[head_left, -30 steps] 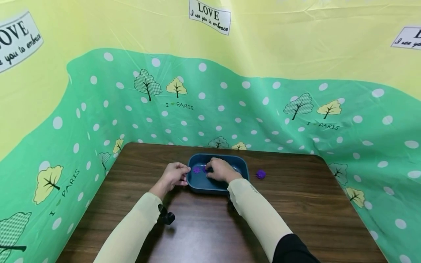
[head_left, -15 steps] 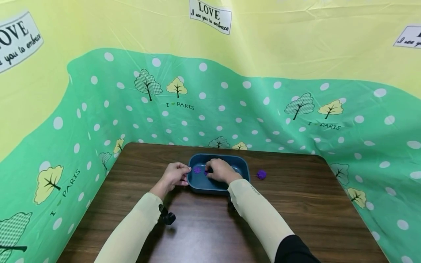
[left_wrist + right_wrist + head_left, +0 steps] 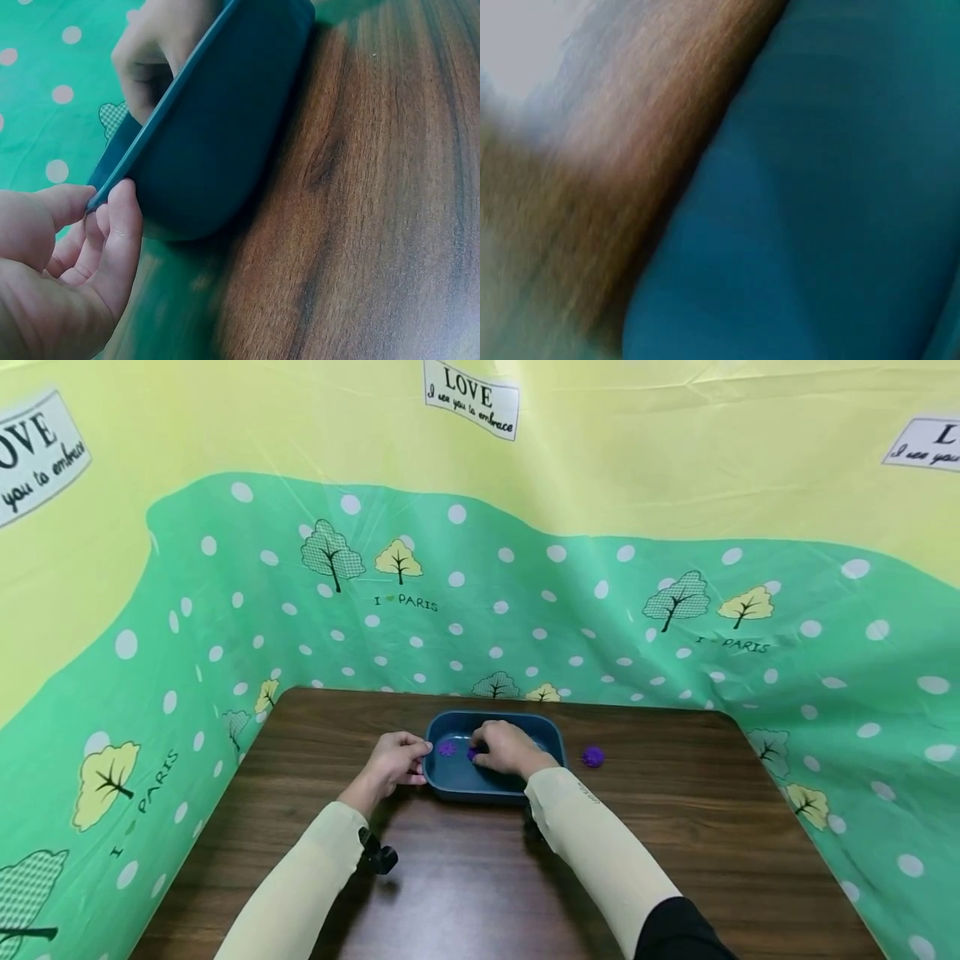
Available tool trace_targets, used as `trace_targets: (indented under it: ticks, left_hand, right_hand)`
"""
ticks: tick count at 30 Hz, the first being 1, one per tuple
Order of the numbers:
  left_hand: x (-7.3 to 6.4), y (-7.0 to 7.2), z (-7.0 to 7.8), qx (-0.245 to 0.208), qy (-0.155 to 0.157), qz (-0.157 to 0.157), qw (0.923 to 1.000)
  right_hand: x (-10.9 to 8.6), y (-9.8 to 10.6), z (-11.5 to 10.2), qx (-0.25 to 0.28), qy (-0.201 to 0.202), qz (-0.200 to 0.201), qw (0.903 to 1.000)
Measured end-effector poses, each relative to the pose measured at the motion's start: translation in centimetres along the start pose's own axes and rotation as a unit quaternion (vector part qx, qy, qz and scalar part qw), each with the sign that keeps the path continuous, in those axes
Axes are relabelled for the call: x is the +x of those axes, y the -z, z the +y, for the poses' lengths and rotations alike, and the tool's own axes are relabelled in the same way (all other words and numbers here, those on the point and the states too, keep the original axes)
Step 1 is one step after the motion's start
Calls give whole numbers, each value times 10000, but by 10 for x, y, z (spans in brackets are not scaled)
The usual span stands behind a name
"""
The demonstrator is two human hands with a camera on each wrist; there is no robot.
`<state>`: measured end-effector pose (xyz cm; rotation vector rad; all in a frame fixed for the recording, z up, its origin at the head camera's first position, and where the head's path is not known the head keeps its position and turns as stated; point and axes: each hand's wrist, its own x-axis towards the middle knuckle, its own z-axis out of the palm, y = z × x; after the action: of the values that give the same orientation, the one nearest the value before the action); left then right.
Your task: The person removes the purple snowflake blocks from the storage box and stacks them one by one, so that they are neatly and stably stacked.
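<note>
A dark blue rectangular tray [image 3: 476, 796] stands on the table. At its left end, my left hand [image 3: 393, 758] pinches the rim between thumb and fingers; the left wrist view shows this hold on the tray wall [image 3: 217, 135]. My right hand [image 3: 507, 748] reaches down inside, fingers curled at a small purple piece [image 3: 472, 753] that they mostly hide. Left of it, a flat purple flower-shaped piece [image 3: 447, 748] lies on the tray floor. Outside, right of the tray, sits a round spiky purple piece [image 3: 593, 757]. Only the tray's outer side [image 3: 802, 195] and blurred table show in the right wrist view.
The dark wooden table [image 3: 465, 877] ends just behind the tray. A green and yellow printed cloth [image 3: 420, 643] hangs around its back and sides. A black wrist camera mount [image 3: 381, 858] sticks out from the left sleeve.
The purple piece at my right fingertips has shifted slightly right and toward me. My left hand keeps the same hold on the rim. The whole view shifts a little.
</note>
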<state>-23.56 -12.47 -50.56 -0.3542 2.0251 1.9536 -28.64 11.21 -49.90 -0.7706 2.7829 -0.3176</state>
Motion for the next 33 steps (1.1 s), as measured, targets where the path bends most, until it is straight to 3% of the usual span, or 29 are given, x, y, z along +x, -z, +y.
trace_targets:
  ticks: [17, 33]
  left_hand:
    - [-1, -1, 0, -41, 11, -56, 10000]
    - [-2, -1, 1, -38, 59, -22, 10000]
  right_hand:
    - [-29, 28, 23, 368, -64, 599, 9975]
    - [-63, 45, 56, 1005, -48, 1251, 9870]
